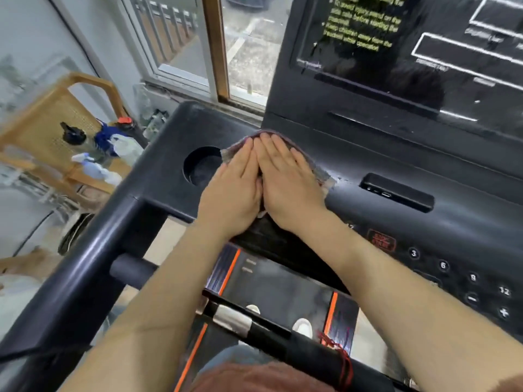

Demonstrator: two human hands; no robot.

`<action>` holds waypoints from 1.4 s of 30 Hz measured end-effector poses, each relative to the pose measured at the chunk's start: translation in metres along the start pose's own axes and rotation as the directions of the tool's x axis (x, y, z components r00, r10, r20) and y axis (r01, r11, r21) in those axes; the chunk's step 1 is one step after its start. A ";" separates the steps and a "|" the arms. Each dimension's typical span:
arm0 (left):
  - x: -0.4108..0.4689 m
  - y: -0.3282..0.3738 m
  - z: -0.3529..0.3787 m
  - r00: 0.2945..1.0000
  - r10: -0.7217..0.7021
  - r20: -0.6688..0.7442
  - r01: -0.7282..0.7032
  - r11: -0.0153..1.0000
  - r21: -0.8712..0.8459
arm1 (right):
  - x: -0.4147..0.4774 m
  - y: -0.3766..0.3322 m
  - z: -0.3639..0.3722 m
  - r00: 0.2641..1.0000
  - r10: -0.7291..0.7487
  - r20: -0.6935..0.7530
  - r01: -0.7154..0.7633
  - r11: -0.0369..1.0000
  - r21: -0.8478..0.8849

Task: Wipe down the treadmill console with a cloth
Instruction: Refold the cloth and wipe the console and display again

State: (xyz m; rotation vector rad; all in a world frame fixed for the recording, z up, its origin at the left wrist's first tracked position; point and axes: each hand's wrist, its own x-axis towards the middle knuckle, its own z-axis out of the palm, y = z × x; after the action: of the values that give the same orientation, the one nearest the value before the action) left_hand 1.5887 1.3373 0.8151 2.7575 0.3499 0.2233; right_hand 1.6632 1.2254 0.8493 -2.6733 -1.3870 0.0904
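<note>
A greyish checked cloth (321, 172) lies flat on the black treadmill console (353, 154), just right of a round cup holder (201, 166). My left hand (233, 185) and my right hand (288, 179) lie side by side on the cloth, fingers straight and pressing down, index fingers touching. Most of the cloth is hidden under both palms; only its far and right edges show.
The dark screen (410, 46) with yellow text rises behind the hands. A slot with ports (396, 192) and speed buttons (472, 278) sit to the right. A handrail (85, 273) runs at left. Spray bottles (96, 165) stand on a wicker chair beside a window (249, 52).
</note>
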 end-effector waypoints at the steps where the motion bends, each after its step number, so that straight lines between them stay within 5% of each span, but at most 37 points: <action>1: 0.006 -0.006 0.001 1.000 -0.018 0.003 0.018 0.999 -0.042 | 0.007 -0.002 0.000 1.000 -0.005 -0.004 0.005 0.999 -0.038; 5: 0.000 -0.003 -0.002 0.997 -0.066 -0.048 0.059 0.990 -0.131 | 0.007 -0.009 0.003 1.000 -0.014 -0.021 0.012 0.995 -0.094; 10: -0.066 0.010 -0.018 0.972 -0.101 -0.214 0.058 0.978 -0.198 | -0.035 -0.035 0.008 0.997 -0.071 0.005 0.070 0.992 0.103; 17: -0.114 0.022 -0.006 0.895 -0.306 -0.324 0.250 0.947 -0.201 | -0.071 -0.036 0.015 0.985 -0.174 -0.007 0.172 0.965 0.200; 22: -0.118 0.080 0.013 0.890 -0.194 -0.413 0.137 0.977 -0.165 | -0.119 0.006 0.019 0.986 -0.109 -0.127 0.134 0.968 0.212; 33: -0.119 0.257 0.087 0.943 0.203 -0.262 -0.235 0.967 -0.096 | -0.305 0.138 0.017 0.952 0.175 -0.251 -0.141 0.979 0.145; 38: -0.106 0.342 0.117 0.894 0.386 -0.226 -0.416 0.904 -0.101 | -0.362 0.186 0.011 0.833 0.483 -0.270 -0.405 0.864 0.299; 42: -0.076 0.380 0.129 0.846 0.508 -0.160 -0.522 0.851 -0.056 | -0.365 0.208 0.003 0.783 0.597 -0.177 -0.528 0.787 0.320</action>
State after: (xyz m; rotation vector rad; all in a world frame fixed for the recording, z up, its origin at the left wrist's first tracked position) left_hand 1.6220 0.9300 0.8245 2.6845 -0.3787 0.5538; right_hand 1.6212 0.8087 0.8145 -2.6520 -0.4163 -0.0385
